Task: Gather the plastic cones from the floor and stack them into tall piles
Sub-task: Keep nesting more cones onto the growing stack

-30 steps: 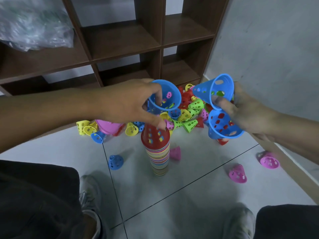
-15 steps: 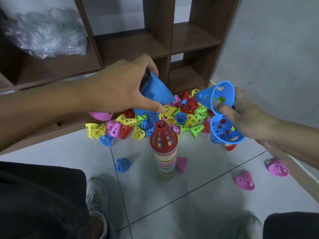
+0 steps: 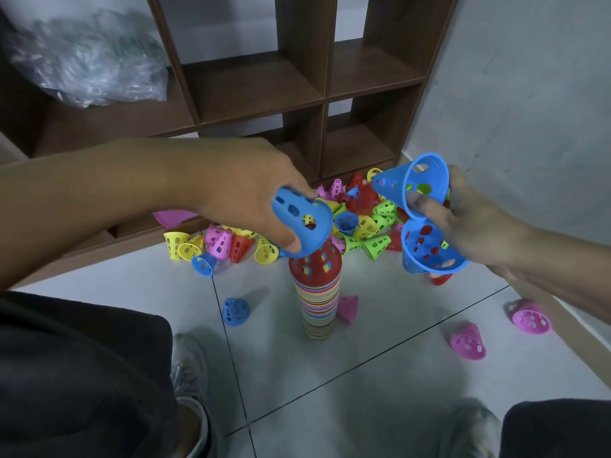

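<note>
Stacking perforated plastic cones on pale tiled floor (image 3: 380, 375), brown wooden shelf unit (image 3: 297, 77) behind.
Left hand (image 3: 244, 196) pinches blue perforated plastic cone (image 3: 302, 223) just above multicoloured pile (image 3: 315, 292); right hand (image 3: 469, 223) fingers grip two blue cones (image 3: 426, 216).

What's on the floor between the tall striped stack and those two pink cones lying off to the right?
In the head view, only bare tile separates the stack from the two pink cones. One more pink cone lies right at the stack's base.

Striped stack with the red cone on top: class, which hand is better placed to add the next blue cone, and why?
Left. The left hand holds a blue cone right over the red top cone of the stack. The right hand holds two blue cones off to the side.
</note>
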Demonstrator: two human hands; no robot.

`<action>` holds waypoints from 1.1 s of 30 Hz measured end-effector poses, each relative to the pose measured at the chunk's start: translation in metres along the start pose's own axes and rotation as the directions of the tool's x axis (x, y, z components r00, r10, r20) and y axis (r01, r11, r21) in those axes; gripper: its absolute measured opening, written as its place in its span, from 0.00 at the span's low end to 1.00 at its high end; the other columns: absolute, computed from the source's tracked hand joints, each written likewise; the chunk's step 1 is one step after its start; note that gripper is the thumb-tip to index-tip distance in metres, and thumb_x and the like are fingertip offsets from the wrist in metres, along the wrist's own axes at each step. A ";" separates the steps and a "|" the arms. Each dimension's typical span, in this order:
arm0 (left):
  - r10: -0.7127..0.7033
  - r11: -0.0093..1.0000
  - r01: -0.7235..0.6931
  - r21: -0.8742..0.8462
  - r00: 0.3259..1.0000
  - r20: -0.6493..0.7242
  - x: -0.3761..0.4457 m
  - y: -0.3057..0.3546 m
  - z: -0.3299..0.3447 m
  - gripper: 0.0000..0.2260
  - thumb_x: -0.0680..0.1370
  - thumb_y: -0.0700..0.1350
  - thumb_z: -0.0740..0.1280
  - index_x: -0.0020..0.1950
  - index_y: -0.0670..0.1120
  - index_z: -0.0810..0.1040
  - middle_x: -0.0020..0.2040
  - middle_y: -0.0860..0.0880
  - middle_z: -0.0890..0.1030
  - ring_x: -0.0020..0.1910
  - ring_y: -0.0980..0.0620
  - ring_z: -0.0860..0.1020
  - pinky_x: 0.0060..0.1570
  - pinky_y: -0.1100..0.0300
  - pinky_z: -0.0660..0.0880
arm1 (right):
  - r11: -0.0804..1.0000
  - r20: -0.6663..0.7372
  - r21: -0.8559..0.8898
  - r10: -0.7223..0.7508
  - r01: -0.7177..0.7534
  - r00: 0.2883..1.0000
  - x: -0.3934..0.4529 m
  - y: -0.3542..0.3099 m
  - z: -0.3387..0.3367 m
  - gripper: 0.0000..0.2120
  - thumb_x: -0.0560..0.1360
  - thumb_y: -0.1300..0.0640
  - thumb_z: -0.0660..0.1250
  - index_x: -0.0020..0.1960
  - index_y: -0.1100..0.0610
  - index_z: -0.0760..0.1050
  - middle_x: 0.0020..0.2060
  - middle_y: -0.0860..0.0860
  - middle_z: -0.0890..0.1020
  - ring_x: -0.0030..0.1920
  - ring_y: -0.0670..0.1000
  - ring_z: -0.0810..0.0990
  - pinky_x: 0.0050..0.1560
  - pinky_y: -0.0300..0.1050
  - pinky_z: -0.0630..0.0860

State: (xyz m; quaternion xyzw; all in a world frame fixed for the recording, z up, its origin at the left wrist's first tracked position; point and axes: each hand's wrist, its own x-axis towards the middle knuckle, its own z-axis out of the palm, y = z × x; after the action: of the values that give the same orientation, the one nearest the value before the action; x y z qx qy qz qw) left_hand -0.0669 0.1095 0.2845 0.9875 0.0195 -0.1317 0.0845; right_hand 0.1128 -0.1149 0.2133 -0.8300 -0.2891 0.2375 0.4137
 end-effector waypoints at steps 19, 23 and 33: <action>-0.007 0.994 -0.002 0.110 0.997 0.080 0.036 0.006 0.022 0.36 0.68 0.69 0.71 0.71 0.54 0.73 0.41 0.56 0.74 0.39 0.57 0.74 0.35 0.65 0.69 | 0.999 0.019 0.011 0.036 -0.037 0.999 -0.007 0.011 -0.016 0.17 0.80 0.42 0.64 0.66 0.43 0.65 0.48 0.46 0.81 0.48 0.47 0.81 0.40 0.42 0.76; -0.029 0.966 0.026 -0.257 1.000 -0.007 0.023 -0.002 0.001 0.28 0.70 0.67 0.66 0.64 0.54 0.79 0.41 0.53 0.83 0.35 0.58 0.80 0.34 0.68 0.74 | 1.000 0.017 0.002 0.023 -0.023 1.000 -0.007 0.006 -0.014 0.15 0.81 0.43 0.63 0.64 0.41 0.64 0.46 0.41 0.79 0.43 0.41 0.79 0.32 0.33 0.73; -0.272 0.707 -0.177 -0.684 0.825 -0.495 0.017 0.011 0.010 0.06 0.81 0.45 0.69 0.49 0.45 0.85 0.39 0.51 0.84 0.34 0.48 0.80 0.35 0.58 0.78 | 0.999 -0.003 0.025 -0.030 0.030 1.000 -0.005 0.005 -0.007 0.12 0.79 0.42 0.65 0.61 0.39 0.66 0.47 0.43 0.80 0.48 0.44 0.81 0.40 0.42 0.75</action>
State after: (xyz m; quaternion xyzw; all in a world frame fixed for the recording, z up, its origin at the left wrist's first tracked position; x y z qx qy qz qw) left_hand -0.0519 0.0974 0.2725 0.8708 0.1189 0.1806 0.4415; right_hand 0.1148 -0.1247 0.2136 -0.8208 -0.2979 0.2338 0.4277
